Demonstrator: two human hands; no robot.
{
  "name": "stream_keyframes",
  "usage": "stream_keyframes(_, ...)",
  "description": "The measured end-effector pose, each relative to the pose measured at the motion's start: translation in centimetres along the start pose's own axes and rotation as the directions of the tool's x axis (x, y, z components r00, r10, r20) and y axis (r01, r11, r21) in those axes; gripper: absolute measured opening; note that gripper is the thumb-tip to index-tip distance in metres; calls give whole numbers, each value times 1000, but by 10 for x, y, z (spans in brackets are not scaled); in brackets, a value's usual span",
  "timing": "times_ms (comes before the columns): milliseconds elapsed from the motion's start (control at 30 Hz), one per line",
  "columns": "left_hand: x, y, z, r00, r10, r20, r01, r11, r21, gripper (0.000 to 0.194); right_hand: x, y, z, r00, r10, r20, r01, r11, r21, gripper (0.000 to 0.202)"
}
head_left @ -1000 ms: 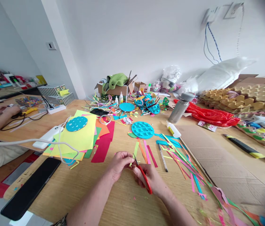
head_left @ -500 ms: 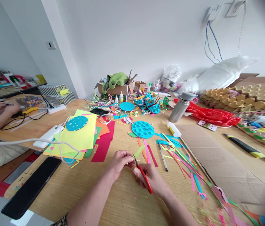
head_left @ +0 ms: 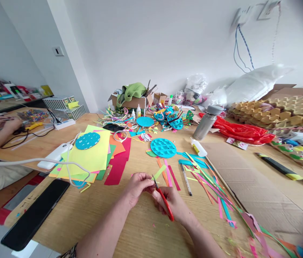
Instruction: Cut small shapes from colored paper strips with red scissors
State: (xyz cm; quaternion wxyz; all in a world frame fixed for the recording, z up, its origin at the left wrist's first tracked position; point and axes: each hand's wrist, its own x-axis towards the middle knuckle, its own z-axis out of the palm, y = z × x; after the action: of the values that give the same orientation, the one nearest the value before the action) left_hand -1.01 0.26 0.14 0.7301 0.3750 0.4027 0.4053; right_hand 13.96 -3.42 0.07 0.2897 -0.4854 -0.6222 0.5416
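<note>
My right hand (head_left: 173, 204) is closed around red-handled scissors (head_left: 165, 202), whose blades point up and to the left. Close by, my left hand (head_left: 140, 188) pinches the near end of a yellow-green paper strip (head_left: 159, 173) at its fingertips. The blade tips lie against the strip beside my left fingers; whether they cut into it I cannot tell. Just beyond the hands are a pink strip (head_left: 168, 172), a dark red strip (head_left: 174, 178) and an orange strip (head_left: 163, 172). Farther back sits a blue disc with a woven-looking surface (head_left: 163, 148).
A pen (head_left: 185, 179) and a tangle of coloured strips (head_left: 207, 179) lie on the right, beside a cardboard sheet (head_left: 248, 182). Coloured paper (head_left: 97, 154) and a black phone (head_left: 37, 215) are on the left. A metal bottle (head_left: 206, 123) stands behind. Another person's hands (head_left: 10, 123) work at far left.
The scissors' handles have shifted very slightly left, and my left fingers have barely moved. The strip remains between my hands. The other person's hands at far left have moved a little.
</note>
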Motion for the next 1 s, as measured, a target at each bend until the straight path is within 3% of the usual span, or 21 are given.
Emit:
stream_keyframes(600, 0, 4, -1, 1000, -7, -17, 8, 999, 36, 14, 0, 2, -4, 999, -13, 31, 15, 999, -52, 57)
stream_keyframes(1000, -1, 2, -2, 1000, -19, 5, 19, 1000, 24, 13, 0, 6, -3, 999, -6, 48, 5, 1000, 13, 58)
